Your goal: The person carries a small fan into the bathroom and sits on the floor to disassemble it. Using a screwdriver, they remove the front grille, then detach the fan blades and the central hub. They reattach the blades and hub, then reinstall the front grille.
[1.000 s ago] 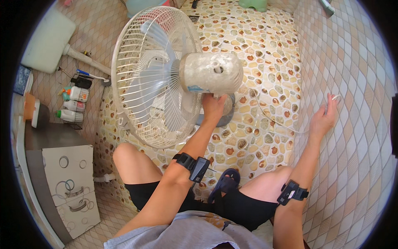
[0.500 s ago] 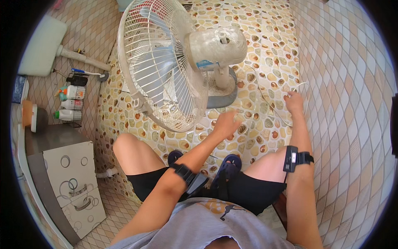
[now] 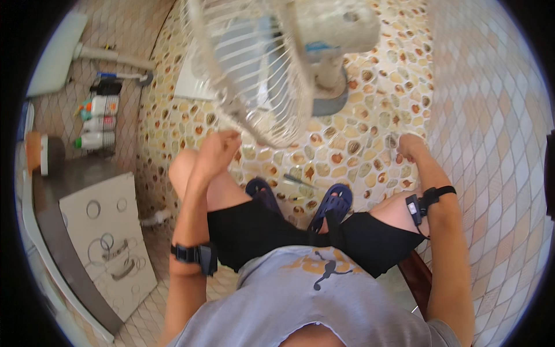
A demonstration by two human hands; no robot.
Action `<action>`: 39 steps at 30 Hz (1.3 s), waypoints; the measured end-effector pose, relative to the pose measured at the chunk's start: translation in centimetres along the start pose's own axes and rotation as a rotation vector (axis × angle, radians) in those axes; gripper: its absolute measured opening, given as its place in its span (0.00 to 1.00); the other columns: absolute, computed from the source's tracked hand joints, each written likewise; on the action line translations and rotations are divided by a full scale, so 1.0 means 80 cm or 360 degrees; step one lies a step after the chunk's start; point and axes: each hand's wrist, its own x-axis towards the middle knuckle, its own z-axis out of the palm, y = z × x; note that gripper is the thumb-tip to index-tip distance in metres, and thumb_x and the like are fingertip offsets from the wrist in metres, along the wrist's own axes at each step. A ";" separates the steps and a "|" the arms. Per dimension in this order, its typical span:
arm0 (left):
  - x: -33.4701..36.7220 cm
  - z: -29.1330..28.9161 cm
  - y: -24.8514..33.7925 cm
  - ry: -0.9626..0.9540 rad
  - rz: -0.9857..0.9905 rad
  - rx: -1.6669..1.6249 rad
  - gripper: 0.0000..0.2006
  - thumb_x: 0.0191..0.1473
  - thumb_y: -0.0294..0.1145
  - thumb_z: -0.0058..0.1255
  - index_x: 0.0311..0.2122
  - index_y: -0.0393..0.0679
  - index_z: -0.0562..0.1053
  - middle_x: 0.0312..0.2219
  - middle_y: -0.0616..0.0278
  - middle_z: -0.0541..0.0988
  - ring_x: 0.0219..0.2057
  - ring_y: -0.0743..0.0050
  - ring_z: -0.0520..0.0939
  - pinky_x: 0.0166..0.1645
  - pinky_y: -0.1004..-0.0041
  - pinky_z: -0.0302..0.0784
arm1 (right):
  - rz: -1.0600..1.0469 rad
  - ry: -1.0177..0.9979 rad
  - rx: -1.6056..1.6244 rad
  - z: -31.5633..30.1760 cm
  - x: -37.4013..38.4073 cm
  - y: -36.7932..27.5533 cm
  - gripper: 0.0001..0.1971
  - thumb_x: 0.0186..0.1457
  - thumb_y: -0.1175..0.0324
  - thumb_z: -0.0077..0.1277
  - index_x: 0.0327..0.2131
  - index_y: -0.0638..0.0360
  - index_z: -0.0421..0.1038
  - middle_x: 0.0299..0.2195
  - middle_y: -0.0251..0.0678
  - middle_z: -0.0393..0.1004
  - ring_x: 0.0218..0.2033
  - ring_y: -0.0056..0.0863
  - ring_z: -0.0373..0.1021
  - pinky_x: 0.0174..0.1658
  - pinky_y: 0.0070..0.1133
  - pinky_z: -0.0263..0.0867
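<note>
Bottles sit in a rack by the left wall, above a white cabinet. A screwdriver lies on the pebble floor.

– Any packages over on the left?

– Three bottles lie side by side in a dark wire rack against the tiled wall. Each is whitish with a pale label; the caps look orange and teal on the upper one, reddish in the middle, green on the lowest.

– Labels elsewhere?

– A blue sticker sits on the fan's cream motor housing, near its underside. It's blurred.

– Screens or signs?

– None.
</note>
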 end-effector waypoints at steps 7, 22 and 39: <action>0.064 -0.002 0.010 0.0171 0.0216 -0.0382 0.09 0.57 0.31 0.47 0.35 0.35 0.75 0.26 0.59 0.80 0.32 0.70 0.85 0.34 0.70 0.78 | -0.0795 0.0492 -0.0047 0.050 0.016 -0.229 0.11 0.53 0.74 0.50 0.39 0.64 0.79 0.38 0.52 0.80 0.43 0.47 0.78 0.43 0.36 0.75; 0.083 0.045 0.005 -0.0196 -0.0169 -0.1580 0.17 0.63 0.38 0.50 0.52 0.38 0.74 0.42 0.59 0.81 0.38 0.71 0.83 0.32 0.76 0.77 | -0.0889 0.0612 0.0095 0.165 0.030 -0.426 0.16 0.56 0.67 0.51 0.46 0.63 0.67 0.36 0.49 0.79 0.39 0.49 0.78 0.41 0.38 0.74; -0.062 -0.048 0.104 0.1103 0.1204 -0.1142 0.08 0.53 0.29 0.63 0.34 0.37 0.77 0.26 0.64 0.79 0.26 0.76 0.78 0.30 0.74 0.73 | -0.1633 0.1802 0.2160 -0.228 -0.420 -0.224 0.27 0.61 0.73 0.54 0.62 0.64 0.60 0.35 0.37 0.76 0.36 0.28 0.79 0.34 0.19 0.75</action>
